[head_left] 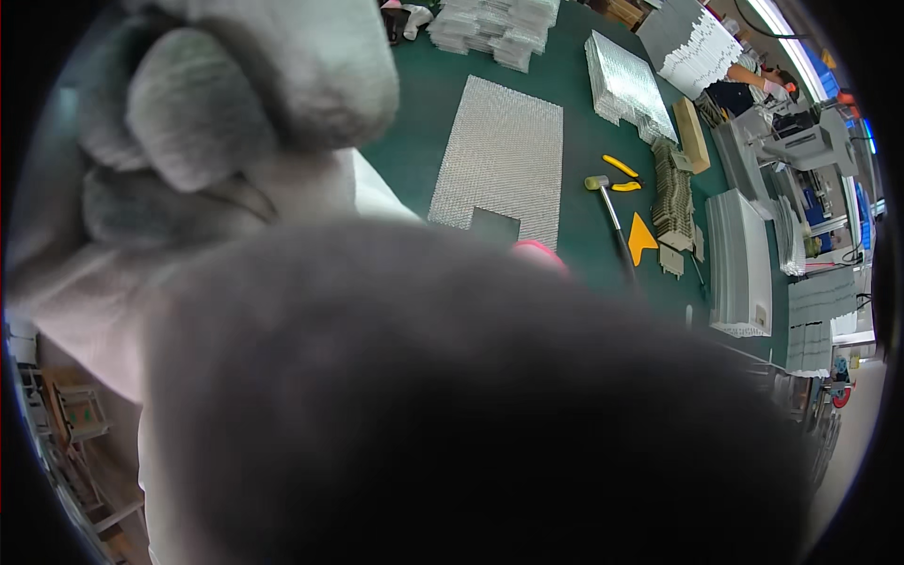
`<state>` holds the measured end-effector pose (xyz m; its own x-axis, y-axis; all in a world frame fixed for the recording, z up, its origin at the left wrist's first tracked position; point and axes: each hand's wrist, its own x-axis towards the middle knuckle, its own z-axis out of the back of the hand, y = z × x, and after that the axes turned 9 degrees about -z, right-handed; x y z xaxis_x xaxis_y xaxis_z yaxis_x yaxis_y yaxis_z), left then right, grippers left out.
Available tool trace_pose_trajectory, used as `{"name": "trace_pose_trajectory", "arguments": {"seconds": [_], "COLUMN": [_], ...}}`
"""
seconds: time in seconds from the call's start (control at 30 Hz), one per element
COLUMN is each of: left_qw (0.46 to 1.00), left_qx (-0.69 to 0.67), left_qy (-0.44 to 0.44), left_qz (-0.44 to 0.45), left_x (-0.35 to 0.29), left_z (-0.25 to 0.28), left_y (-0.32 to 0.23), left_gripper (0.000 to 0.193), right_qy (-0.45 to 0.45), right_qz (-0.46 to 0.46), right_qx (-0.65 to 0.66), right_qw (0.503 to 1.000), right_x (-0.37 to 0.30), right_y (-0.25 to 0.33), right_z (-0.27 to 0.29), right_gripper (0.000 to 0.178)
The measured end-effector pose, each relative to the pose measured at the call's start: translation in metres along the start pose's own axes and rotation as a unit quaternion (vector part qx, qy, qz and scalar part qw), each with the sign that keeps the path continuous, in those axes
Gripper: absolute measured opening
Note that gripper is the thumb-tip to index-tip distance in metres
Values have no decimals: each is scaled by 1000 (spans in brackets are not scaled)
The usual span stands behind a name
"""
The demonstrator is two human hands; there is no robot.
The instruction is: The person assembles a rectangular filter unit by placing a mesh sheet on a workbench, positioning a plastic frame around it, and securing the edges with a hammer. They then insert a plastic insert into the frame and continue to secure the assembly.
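Firstly, lower left of the frame: brown wooden furniture (pixel 77 400), partly cut off by the rim. Upper left: left hand (pixel 202 115), grey fabric glove, fingers curled and bunched close to the lens; whether they are closed on anything cannot be told. Lower centre: one dark, blurred mass (pixel 471 405), possibly the right hand or its sleeve; its state cannot be told.

Top centre: stack of silver honeycomb-textured panels (pixel 494 26). Upper centre: single silver-grey honeycomb-textured panel (pixel 504 141), flat on the green tabletop (pixel 411 122), rectangular notch in its lower edge; no hand seen holding it. Handling, by judgement: light, fairly stiff when flat, its cells easily dented and its edges perhaps scratchy. Best hold: both long sides, palms flat, away from the narrow strip right of the notch, likely the weakest part.

Right of centre: black-handled hammer with a yellowish head (pixel 597 183); yellow-handled pliers (pixel 621 169); orange flat pointed scraper (pixel 642 239). Farther right: beige stack of notched pieces (pixel 672 198); white stack of long panels (pixel 739 264).
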<state>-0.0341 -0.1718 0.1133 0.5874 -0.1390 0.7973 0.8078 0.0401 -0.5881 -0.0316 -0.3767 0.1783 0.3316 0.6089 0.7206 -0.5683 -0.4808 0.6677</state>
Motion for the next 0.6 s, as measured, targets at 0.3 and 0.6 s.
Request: {"name": "trace_pose_trajectory", "arguments": {"seconds": [0.3, 0.6], "left_qw": [1000, 1000], "left_qx": [6, 12], "left_qy": [5, 5], "left_qz": [2, -1], "left_x": [-7, -18], "left_z": [3, 14], "left_y": [-7, -17], "left_gripper": [7, 8], "right_qy": [10, 13], "right_qz": [3, 29], "right_qx": [61, 138], "right_qw": [998, 990], "right_x": [4, 14], "right_y": [-8, -11], "right_z": [-2, -4], "right_gripper": [24, 31]}}
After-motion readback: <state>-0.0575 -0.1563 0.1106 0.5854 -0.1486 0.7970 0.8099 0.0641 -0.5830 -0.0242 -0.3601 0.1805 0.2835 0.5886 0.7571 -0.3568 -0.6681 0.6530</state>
